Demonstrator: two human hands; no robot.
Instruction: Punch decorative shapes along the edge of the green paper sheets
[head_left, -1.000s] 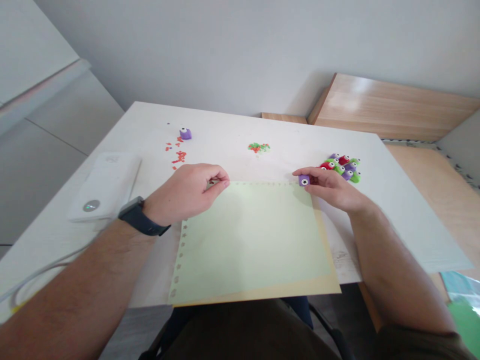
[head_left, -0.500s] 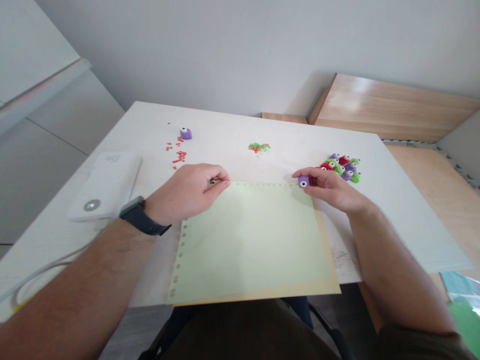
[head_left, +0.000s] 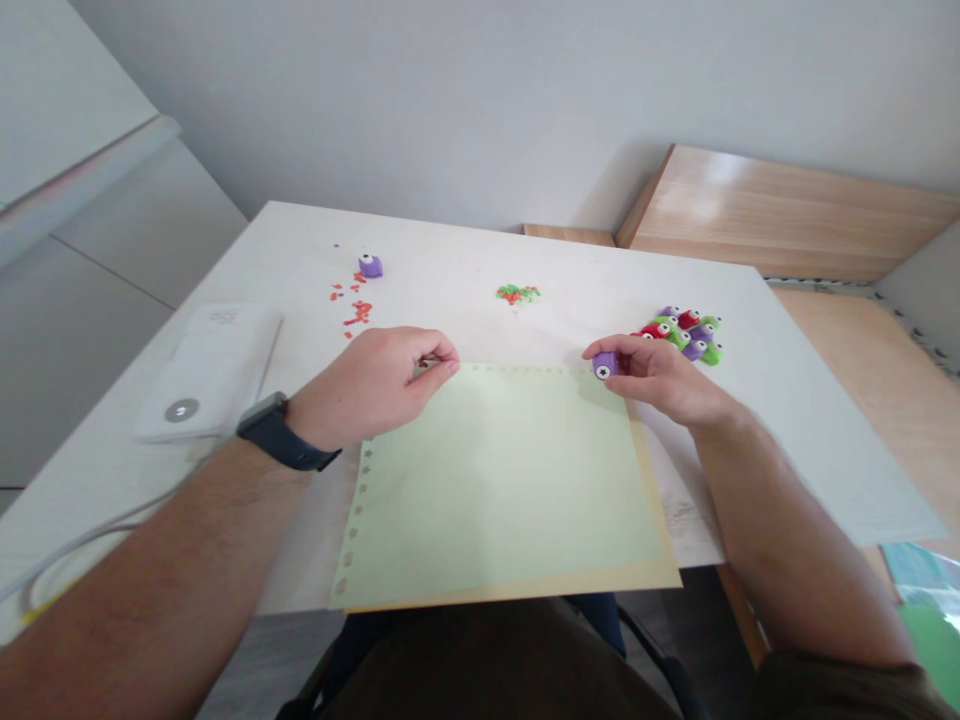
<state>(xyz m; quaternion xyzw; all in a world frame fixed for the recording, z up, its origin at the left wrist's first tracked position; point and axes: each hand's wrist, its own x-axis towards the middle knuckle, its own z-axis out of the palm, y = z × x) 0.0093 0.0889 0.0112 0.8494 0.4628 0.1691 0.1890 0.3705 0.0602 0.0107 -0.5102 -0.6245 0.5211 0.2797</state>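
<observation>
A pale green sheet of paper (head_left: 495,480) lies in front of me, with a yellow sheet (head_left: 664,545) showing beneath its right and lower edges. Punched shapes, some plainly stars, run down its left side and along the top edge. My left hand (head_left: 390,380) rests over the top left part, thumb and forefinger pinched at the paper's top edge; the covered corner is hidden. My right hand (head_left: 656,378) grips a small purple craft punch (head_left: 604,366) between thumb and fingers at the top right corner. A black star on a white disc marks the punch.
Several red, green and purple punches (head_left: 686,335) cluster beyond my right hand. Another purple punch (head_left: 370,266) stands at the back left near red paper bits (head_left: 361,313). Green and red bits (head_left: 517,294) lie at back centre. A white device (head_left: 214,370) with a cable is at left.
The purple punch in my right hand has tilted slightly and shifted a touch left and down. My left hand stays in place at the paper.
</observation>
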